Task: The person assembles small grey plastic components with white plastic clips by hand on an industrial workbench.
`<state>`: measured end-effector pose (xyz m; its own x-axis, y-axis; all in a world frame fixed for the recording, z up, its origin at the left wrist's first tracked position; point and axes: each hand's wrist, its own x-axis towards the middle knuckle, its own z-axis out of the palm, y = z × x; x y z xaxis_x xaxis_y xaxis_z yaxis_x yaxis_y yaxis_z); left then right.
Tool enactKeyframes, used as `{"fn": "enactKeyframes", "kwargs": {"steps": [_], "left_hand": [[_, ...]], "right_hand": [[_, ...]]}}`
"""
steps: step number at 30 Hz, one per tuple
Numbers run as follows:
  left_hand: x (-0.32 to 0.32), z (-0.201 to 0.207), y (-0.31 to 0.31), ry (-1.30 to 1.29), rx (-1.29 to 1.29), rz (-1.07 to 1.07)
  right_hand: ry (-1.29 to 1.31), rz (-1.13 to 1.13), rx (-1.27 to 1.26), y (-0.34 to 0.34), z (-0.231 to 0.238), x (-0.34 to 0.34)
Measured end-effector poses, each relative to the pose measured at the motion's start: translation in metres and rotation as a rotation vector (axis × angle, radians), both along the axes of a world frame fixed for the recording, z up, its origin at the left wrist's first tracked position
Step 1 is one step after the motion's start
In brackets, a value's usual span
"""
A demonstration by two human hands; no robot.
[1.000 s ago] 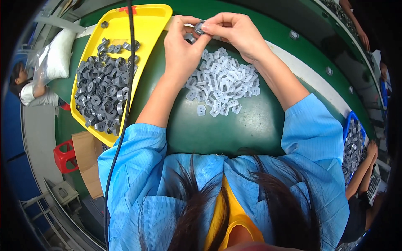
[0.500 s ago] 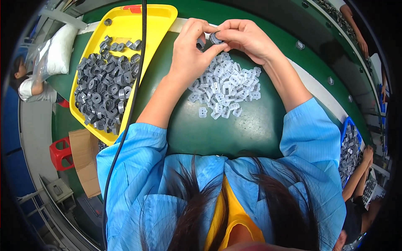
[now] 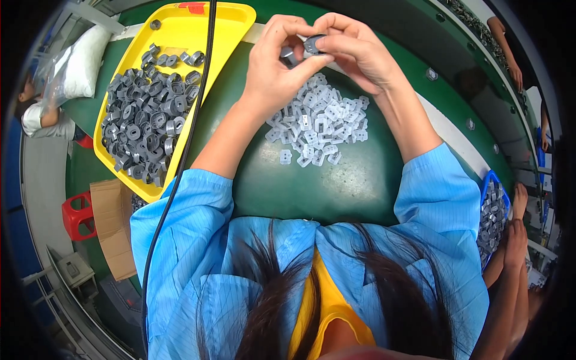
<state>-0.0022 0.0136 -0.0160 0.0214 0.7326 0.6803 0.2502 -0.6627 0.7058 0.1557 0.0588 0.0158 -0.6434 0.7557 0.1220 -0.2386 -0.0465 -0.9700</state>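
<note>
Hands grip gray part; yellow tray holds rings.

- Left hand and right hand hold a ring near the table's far edge.
- White pieces are heaped between the hands and the table's near edge.
- In the tray, grey parts gather toward the near edge.

The right hand hides part of the gray ring; the left hand covers some of a second gray piece; the black cord blocks a strip of the yellow tray. The gray bits in the blue basket are too small to tell.
</note>
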Motion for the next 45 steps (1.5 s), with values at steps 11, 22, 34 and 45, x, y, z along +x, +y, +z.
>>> {"fn": "enactKeyframes", "kwargs": {"steps": [11,22,34,45], "left_hand": [[-0.037,-0.016,0.01,-0.218,-0.675,-0.004],[-0.022,-0.019,0.014,-0.316,-0.663,-0.054],[0.007,-0.004,-0.002,-0.02,-0.359,0.177],[0.004,-0.006,-0.007,0.031,-0.23,0.195]], "right_hand": [[-0.53,-0.495,0.245,0.054,-0.061,0.035],[-0.891,-0.114,0.939,-0.008,-0.024,0.018],[-0.333,-0.354,0.275,0.001,-0.023,0.004],[-0.367,-0.37,0.375,-0.004,-0.023,-0.005]]}}
